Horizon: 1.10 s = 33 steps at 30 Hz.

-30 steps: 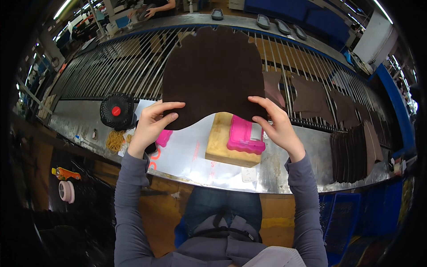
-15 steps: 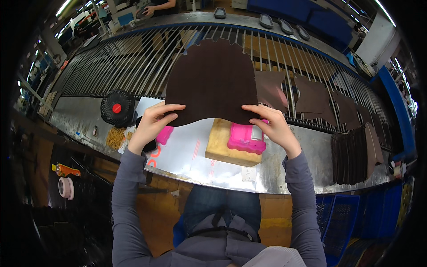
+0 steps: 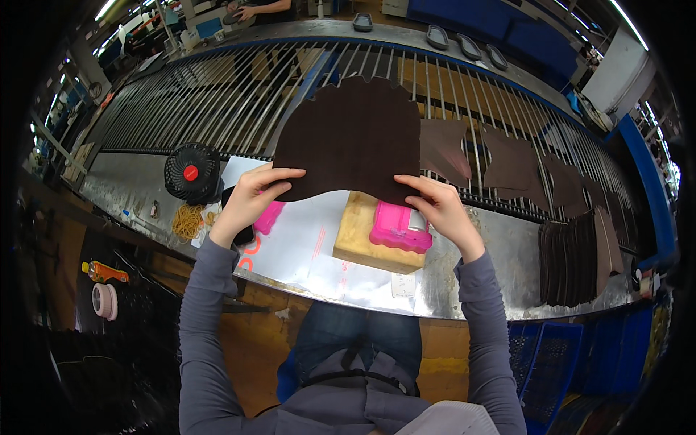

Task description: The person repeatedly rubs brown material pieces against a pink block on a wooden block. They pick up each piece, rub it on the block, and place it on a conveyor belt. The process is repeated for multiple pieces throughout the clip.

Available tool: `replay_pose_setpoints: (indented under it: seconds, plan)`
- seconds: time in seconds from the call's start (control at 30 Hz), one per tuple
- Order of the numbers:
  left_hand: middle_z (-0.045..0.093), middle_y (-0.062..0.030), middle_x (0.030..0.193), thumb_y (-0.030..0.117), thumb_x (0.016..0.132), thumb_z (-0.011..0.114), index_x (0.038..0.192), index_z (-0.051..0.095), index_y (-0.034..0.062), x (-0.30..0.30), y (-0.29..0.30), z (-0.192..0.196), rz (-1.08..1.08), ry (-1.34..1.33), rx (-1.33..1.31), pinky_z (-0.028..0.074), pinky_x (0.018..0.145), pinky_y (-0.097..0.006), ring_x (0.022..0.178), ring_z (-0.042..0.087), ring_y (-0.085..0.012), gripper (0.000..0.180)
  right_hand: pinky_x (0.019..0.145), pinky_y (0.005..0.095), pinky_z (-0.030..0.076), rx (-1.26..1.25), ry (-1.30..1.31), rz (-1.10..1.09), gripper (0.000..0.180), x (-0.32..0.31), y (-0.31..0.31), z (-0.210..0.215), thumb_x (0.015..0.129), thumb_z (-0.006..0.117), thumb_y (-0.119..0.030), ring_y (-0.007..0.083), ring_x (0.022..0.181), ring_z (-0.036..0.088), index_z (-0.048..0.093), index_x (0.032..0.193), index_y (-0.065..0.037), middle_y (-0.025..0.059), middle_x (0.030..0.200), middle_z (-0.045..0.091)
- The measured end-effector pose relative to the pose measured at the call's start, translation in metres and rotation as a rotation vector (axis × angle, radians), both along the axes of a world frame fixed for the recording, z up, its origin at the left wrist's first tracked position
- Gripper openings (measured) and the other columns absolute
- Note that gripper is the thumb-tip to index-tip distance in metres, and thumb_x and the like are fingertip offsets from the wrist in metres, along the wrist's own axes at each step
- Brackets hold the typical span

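Between both hands I hold up a dark brown leather piece (image 3: pixel 349 138) with a rounded, notched far edge and a wavy near edge. My left hand (image 3: pixel 255 194) pinches its near left corner, thumb below and fingers on top. At the near right corner my right hand (image 3: pixel 438 206) grips it the same way. Under the piece and partly hidden by it, a yellowish block (image 3: pixel 353 243) lies on the metal table (image 3: pixel 478 290). On that block sits a bright pink plastic object (image 3: pixel 397 235), close to my right hand. Another pink item (image 3: pixel 270 217) shows beside my left wrist.
A black fan (image 3: pixel 193 174) and a bundle of rubber bands (image 3: pixel 188 223) are at the left. Beyond runs a rack of metal bars (image 3: pixel 217 94), with more brown pieces (image 3: pixel 511 163) on its right. A stack of dark pieces (image 3: pixel 569 262) stands at the right; a person's hand (image 3: pixel 246 12) shows far off.
The leather piece's far edge has tipped down a little toward me. Both hands keep their hold on its near corners.
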<state>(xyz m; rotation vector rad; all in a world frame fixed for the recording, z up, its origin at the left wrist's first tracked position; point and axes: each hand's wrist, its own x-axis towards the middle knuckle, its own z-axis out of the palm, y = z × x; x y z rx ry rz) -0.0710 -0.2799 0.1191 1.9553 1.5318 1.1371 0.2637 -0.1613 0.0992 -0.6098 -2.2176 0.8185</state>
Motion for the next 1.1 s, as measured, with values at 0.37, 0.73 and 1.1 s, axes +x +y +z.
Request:
replay_pose_setpoints:
  seconds: [0.37,0.73,1.1]
  plan:
    - [0.069,-0.0081,0.099,-0.003,0.088,0.063,0.116,0.070,0.0054,0.014,0.009,-0.010,-0.041,-0.004,0.030,0.049,0.078,-0.028,0.088,0.063,-0.0174,0.030,0.074,0.0302,0.051,0.033,-0.028,-0.031,0.040,0.021,-0.004,0.000,0.084,0.063,0.007,0.0221,0.084,0.065,0.067,0.122,-0.006,0.0120,0.105,0.069]
    - [0.069,-0.0123,0.110,-0.004,0.089,0.060,0.118,0.070,0.0076,0.069,0.045,-0.013,-0.297,0.006,0.037,0.052,0.083,-0.031,0.098,0.067,-0.0244,0.033,0.068,0.0285,0.050,0.131,0.027,-0.311,0.034,0.082,-0.029,-0.043,0.083,0.069,0.005,0.0203,0.079,0.066,0.071,0.114,-0.006,0.0119,0.097,0.071]
    - [0.068,-0.0157,0.117,-0.008,0.080,0.059,0.115,0.072,0.0106,0.136,0.080,-0.017,-0.560,0.096,0.125,0.054,0.088,-0.035,0.102,0.067,-0.0309,0.042,0.058,0.0273,0.044,0.127,0.118,-0.589,0.030,0.142,-0.061,-0.090,0.082,0.069,0.007,0.0157,0.064,0.058,0.074,0.107,-0.006,0.0094,0.078,0.066]
